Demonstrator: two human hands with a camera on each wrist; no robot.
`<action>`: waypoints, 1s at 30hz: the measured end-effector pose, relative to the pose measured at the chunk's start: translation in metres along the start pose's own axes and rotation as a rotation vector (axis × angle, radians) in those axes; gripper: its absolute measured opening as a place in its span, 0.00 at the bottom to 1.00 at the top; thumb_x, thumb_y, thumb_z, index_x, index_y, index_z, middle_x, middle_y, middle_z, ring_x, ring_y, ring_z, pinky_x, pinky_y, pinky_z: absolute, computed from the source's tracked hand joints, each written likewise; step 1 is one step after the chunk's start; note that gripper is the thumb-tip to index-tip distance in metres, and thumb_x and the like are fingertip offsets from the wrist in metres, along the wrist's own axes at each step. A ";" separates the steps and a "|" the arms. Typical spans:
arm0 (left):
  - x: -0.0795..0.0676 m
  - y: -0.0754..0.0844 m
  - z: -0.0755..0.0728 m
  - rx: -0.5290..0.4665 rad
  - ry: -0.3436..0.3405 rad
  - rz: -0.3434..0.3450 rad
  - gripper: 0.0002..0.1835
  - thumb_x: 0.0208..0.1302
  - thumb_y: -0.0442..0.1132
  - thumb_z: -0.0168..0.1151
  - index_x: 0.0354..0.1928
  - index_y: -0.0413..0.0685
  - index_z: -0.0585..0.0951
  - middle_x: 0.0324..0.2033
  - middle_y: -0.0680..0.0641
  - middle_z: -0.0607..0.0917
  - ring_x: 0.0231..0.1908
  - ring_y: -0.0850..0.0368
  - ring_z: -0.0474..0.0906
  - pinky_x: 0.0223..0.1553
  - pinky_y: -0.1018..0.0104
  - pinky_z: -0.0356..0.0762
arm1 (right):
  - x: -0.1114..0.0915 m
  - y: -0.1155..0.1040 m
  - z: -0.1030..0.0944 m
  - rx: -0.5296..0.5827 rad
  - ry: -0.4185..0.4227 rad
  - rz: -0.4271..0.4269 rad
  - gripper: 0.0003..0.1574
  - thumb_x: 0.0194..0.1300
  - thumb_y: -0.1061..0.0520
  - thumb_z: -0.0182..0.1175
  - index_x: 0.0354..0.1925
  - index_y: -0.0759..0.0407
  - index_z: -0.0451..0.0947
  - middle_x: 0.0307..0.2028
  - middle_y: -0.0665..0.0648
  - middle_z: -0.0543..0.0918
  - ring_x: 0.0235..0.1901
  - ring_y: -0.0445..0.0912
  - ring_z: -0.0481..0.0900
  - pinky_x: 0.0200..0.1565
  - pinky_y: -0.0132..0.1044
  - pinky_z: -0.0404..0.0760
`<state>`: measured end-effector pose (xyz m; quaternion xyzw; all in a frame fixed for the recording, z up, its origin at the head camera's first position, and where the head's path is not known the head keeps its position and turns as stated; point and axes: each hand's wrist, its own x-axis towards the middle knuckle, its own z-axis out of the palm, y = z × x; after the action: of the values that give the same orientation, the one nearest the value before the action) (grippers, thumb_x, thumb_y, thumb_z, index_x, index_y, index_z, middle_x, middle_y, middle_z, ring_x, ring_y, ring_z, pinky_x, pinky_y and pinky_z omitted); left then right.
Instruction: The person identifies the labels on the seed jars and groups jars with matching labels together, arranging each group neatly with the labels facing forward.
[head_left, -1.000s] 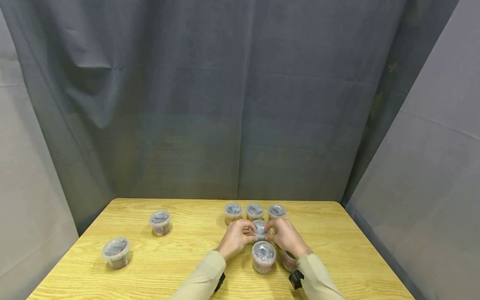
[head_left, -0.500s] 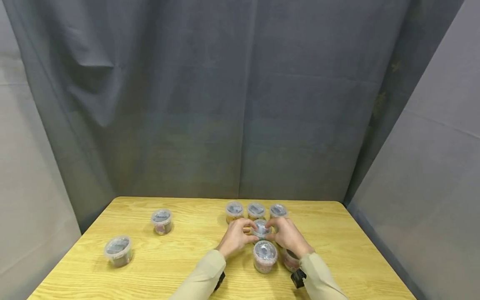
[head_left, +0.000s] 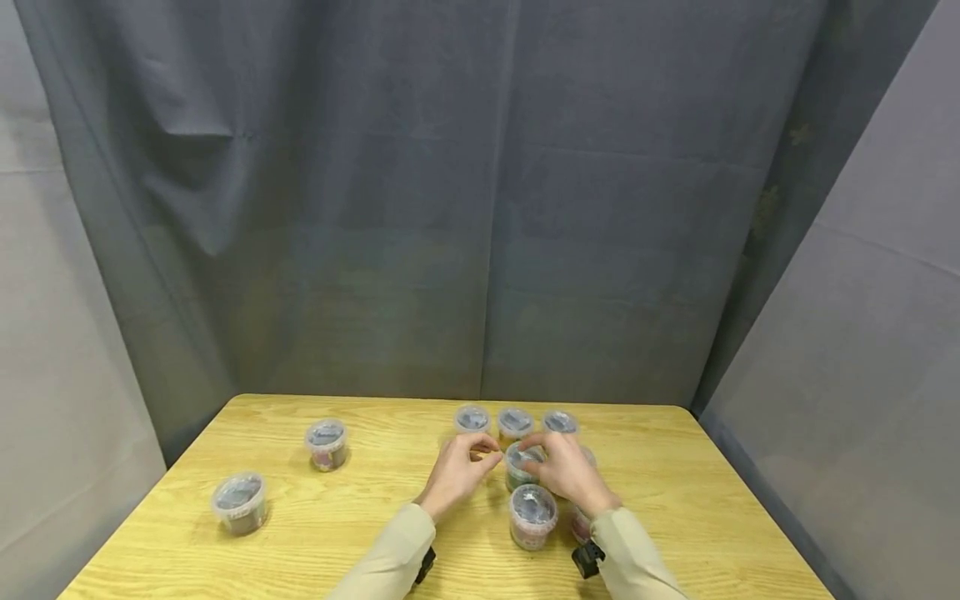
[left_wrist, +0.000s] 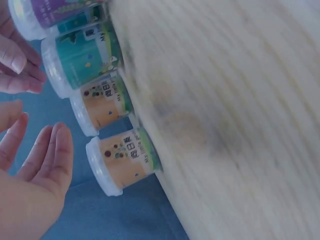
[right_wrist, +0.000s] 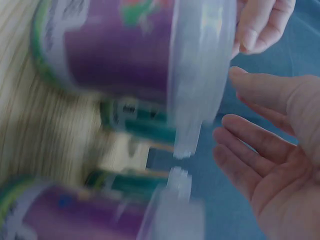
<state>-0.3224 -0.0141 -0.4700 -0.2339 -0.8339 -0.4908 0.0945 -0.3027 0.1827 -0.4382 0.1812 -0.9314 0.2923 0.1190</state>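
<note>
A lidded plastic cup with a green label [head_left: 522, 479] stands upright in the middle of a cup group. My left hand [head_left: 459, 473] is just left of it, fingers loosely bent and holding nothing. Over its lid's right side, my right hand [head_left: 566, 473] hovers with relaxed fingers. In the left wrist view, the left hand [left_wrist: 42, 175] is apart from the orange-labelled cups [left_wrist: 125, 157] and the green cup [left_wrist: 85, 60]. A purple-labelled cup [right_wrist: 120, 55] fills the right wrist view, clear of the right hand [right_wrist: 280, 160].
Three lidded cups line the back: left [head_left: 472, 419], centre [head_left: 516, 423] and right [head_left: 560, 422]. In front stand a purple cup [head_left: 533, 517] and another cup [head_left: 581, 527] half hidden by the right wrist. Two cups stand apart at left, one farther [head_left: 326, 444], one nearer [head_left: 240, 503].
Both hands had fingers around the middle cup's lid. Now the left hand has drawn back to the left, and the right fingers have loosened above the lid. The cups have stayed put.
</note>
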 end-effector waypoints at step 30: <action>-0.043 -0.028 -0.084 0.154 0.130 -0.057 0.02 0.65 0.38 0.65 0.35 0.52 0.86 0.36 0.55 0.88 0.40 0.57 0.84 0.45 0.56 0.84 | 0.019 -0.074 0.079 0.058 -0.120 -0.167 0.12 0.63 0.56 0.66 0.43 0.62 0.85 0.43 0.57 0.88 0.45 0.55 0.85 0.45 0.43 0.85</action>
<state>-0.3042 -0.1107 -0.4662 -0.1699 -0.8677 -0.4417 0.1522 -0.2989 0.0750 -0.4581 0.2786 -0.9097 0.2969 0.0818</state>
